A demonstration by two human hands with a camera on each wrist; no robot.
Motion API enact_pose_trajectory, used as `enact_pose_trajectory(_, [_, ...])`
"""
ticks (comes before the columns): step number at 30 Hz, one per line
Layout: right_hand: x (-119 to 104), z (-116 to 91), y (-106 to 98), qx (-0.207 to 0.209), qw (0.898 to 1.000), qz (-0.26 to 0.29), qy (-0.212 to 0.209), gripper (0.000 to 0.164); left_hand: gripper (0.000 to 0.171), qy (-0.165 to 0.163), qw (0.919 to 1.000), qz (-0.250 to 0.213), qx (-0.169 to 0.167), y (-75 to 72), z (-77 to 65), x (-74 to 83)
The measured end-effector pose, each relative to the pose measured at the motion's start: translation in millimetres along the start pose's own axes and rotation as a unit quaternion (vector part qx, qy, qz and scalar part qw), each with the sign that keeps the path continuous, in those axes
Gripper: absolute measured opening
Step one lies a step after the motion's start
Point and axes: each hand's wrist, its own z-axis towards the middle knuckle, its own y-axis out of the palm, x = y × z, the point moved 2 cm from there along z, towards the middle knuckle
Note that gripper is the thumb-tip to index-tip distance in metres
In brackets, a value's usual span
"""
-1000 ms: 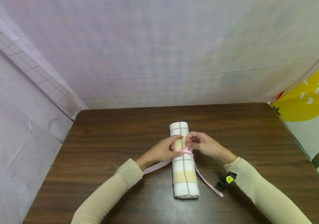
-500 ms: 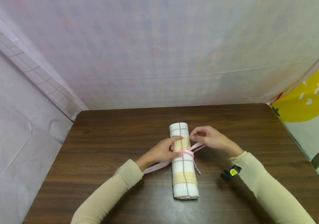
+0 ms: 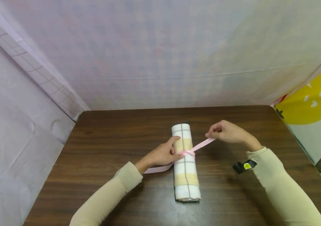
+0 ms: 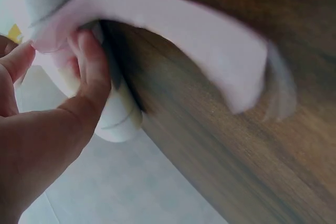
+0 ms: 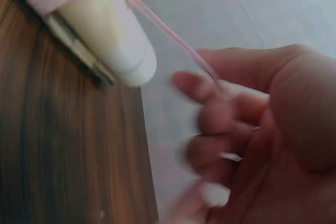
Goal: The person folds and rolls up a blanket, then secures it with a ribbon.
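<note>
A rolled cloth (image 3: pixel 186 179), white with grey lines and pale yellow bands, lies lengthwise on the table. Around its middle goes a pink ribbon (image 3: pixel 189 153), crossed over on top. My left hand (image 3: pixel 163 153) holds the roll from its left side, thumb by the crossing and a finger farther up the cloth. Out to the right, my right hand (image 3: pixel 228 131) pinches one ribbon end, drawn taut and slanting up from the roll. The other ribbon tail (image 4: pixel 210 40) curves away loosely beneath the left wrist. Blur softens the right fingers (image 5: pixel 215 114) in the right wrist view.
The dark wooden table (image 3: pixel 115 131) runs back to a pale fabric curtain (image 3: pixel 160 62). White cloth (image 3: pixel 16 125) hangs on the left, and a sheet with a yellow print (image 3: pixel 307 106) on the right. A black strap device (image 3: pixel 245 166) sits on the right wrist.
My right hand has moved from beside the roll outward to the right, pulling the ribbon end straight. The tail that lay on the table to the right is gone from there. The left hand stays nearly still.
</note>
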Motion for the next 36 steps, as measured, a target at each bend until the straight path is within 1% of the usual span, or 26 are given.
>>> enact_pose_trajectory(2, [3.3,-1.7,4.0,-0.017,1.000,-0.004,0.010,0.016,0.078,-0.029,0.9995,-0.004,-0.011,-2.4,-4.1,-1.4])
enact_pose_trajectory(3, [4.5,-1.5,7.9,-0.028,1.000,-0.003,0.009,0.016,0.080,-0.042,0.9989,-0.009,-0.016,-3.9,-5.8,-2.0])
enact_pose_trajectory(6, [7.1,1.2,24.5,-0.048,0.999,0.018,-0.013,0.019,0.081,-0.072,0.9957,-0.046,-0.035,-7.4,-8.8,-4.4])
enact_pose_trajectory(8, [6.6,4.1,36.3,-0.062,0.996,0.055,-0.034,0.021,0.081,-0.084,0.9923,-0.078,-0.047,-8.7,-9.4,-5.9])
enact_pose_trajectory(11, [4.9,7.1,49.3,-0.073,0.990,0.103,-0.057,0.020,0.080,-0.086,0.9880,-0.116,-0.056,-8.3,-8.0,-7.7])
enact_pose_trajectory(14, [2.0,8.6,55.9,-0.065,0.988,0.122,-0.069,0.013,0.074,-0.081,0.9825,-0.161,-0.046,-8.0,-6.9,-8.2])
enact_pose_trajectory(15, [1.2,9.0,57.3,-0.057,0.988,0.122,-0.069,0.011,0.070,-0.075,0.9795,-0.182,-0.041,-8.0,-6.8,-7.8])
enact_pose_trajectory(17, [-1.4,9.1,59.1,-0.042,0.989,0.117,-0.075,0.008,0.065,-0.072,0.9685,-0.235,-0.038,-7.7,-7.4,-6.6])
enact_pose_trajectory(18, [-2.2,9.3,60.2,-0.036,0.990,0.114,-0.077,0.007,0.063,-0.071,0.9638,-0.254,-0.038,-7.2,-7.9,-5.9])
enact_pose_trajectory(20, [-3.2,9.9,62.7,-0.029,0.991,0.103,-0.083,0.008,0.061,-0.071,0.9566,-0.279,-0.044,-5.4,-9.0,-3.8])
enact_pose_trajectory(21, [-3.7,10.1,63.9,-0.025,0.991,0.097,-0.087,0.009,0.061,-0.074,0.9546,-0.285,-0.047,-4.1,-9.5,-2.8])
enact_pose_trajectory(23, [-3.9,10.4,65.4,-0.019,0.992,0.084,-0.093,0.011,0.059,-0.075,0.9595,-0.268,-0.044,-1.7,-9.8,-0.3])
enact_pose_trajectory(26, [-4.8,10.7,67.0,-0.012,0.993,0.072,-0.097,0.011,0.052,-0.064,0.9729,-0.220,-0.026,-0.1,-9.5,1.5])
enact_pose_trajectory(28, [-5.9,10.5,67.0,-0.008,0.993,0.066,-0.095,0.010,0.047,-0.054,0.9805,-0.189,-0.014,-0.6,-9.6,1.5])
enact_pose_trajectory(31, [-6.2,9.3,65.9,-0.006,0.995,0.054,-0.084,0.010,0.045,-0.042,0.9860,-0.161,-0.008,-2.3,-10.1,1.2])
enact_pose_trajectory(36, [-4.0,5.2,62.4,-0.002,0.996,0.042,-0.082,0.011,0.046,-0.037,0.9912,-0.128,-0.004,-3.9,-11.5,0.1])
